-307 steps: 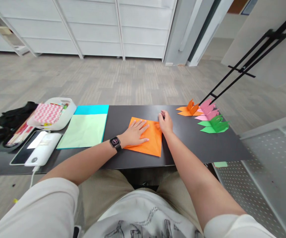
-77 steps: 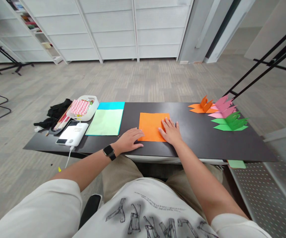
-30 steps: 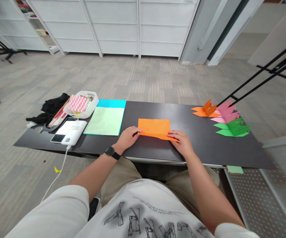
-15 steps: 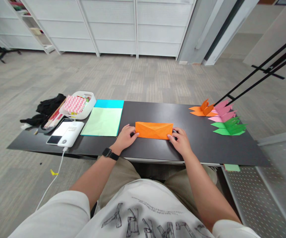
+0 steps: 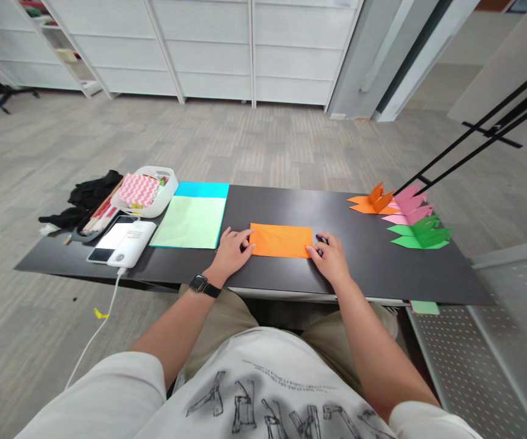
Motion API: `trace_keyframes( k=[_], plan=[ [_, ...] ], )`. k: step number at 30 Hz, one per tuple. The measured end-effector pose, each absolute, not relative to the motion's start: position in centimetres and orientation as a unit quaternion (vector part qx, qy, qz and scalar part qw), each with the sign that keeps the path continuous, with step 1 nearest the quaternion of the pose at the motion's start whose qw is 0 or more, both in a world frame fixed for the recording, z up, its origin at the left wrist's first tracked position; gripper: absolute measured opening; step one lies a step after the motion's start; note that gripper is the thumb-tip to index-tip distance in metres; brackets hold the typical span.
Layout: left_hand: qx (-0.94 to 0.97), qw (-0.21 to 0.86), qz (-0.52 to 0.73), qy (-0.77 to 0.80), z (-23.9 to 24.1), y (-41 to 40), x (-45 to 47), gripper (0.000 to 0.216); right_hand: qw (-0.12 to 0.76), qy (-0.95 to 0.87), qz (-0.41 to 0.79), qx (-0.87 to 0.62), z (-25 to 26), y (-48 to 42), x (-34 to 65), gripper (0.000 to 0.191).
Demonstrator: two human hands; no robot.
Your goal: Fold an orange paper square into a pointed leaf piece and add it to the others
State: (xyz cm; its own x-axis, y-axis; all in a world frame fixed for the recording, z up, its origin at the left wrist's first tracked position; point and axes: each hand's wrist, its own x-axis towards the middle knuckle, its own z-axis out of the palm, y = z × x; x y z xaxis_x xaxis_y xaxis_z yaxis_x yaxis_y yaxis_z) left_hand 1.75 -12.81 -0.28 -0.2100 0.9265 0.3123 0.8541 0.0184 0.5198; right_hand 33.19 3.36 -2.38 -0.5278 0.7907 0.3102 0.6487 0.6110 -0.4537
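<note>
A folded orange paper (image 5: 281, 241) lies on the dark table in front of me, a plain rectangle with its long side across. At its left end is my left hand (image 5: 230, 251), thumb and index finger closed on the edge. My right hand (image 5: 332, 259) holds the lower right corner, its thumb on the paper and its other fingers curled beside it. Something dark shows between the right fingers; I cannot make out whether it is an object or shadow.
Left of the paper lie light green sheets (image 5: 190, 222) over blue ones (image 5: 203, 189). Beyond are a white power bank (image 5: 131, 245), a phone (image 5: 103, 253) and a white basket (image 5: 166, 198). Orange (image 5: 373, 201), pink (image 5: 412, 207) and green (image 5: 421, 233) folded papers stand at the right.
The orange paper has been turned over: its triangular folds faced up before, and a smooth face shows now. Both hands stay at its ends, the right one slightly further left.
</note>
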Motion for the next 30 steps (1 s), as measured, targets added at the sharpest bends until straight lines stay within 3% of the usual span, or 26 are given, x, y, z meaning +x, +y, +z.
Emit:
trace_keyframes(
  k=[3,6,10,21,25,30],
  plan=[
    [0.639,-0.003,0.282,0.715,0.1,-12.9,2.3,0.032,0.247,-0.863,0.140,-0.418,-2.2,3.3,33.1,0.035],
    [0.671,-0.053,0.255,0.694,0.5,-12.4,3.7,0.037,0.245,-0.865,0.138,-0.416,-2.1,3.3,33.1,0.033],
    [0.737,-0.031,0.219,0.639,0.5,-10.7,6.6,0.048,0.239,-0.864,0.138,-0.422,-1.9,3.3,33.1,0.033],
    [0.690,0.006,0.133,0.712,0.2,-9.0,9.6,0.054,0.317,-0.850,0.145,-0.394,-1.7,3.2,33.1,0.019],
    [0.694,0.002,0.130,0.709,0.0,-9.1,9.7,0.055,0.342,-0.858,0.118,-0.364,0.0,1.1,31.2,0.031],
    [0.704,0.015,0.134,0.698,-0.7,-8.9,9.3,0.058,0.248,-0.915,0.143,-0.285,1.0,-2.3,25.1,0.051]
  ],
)
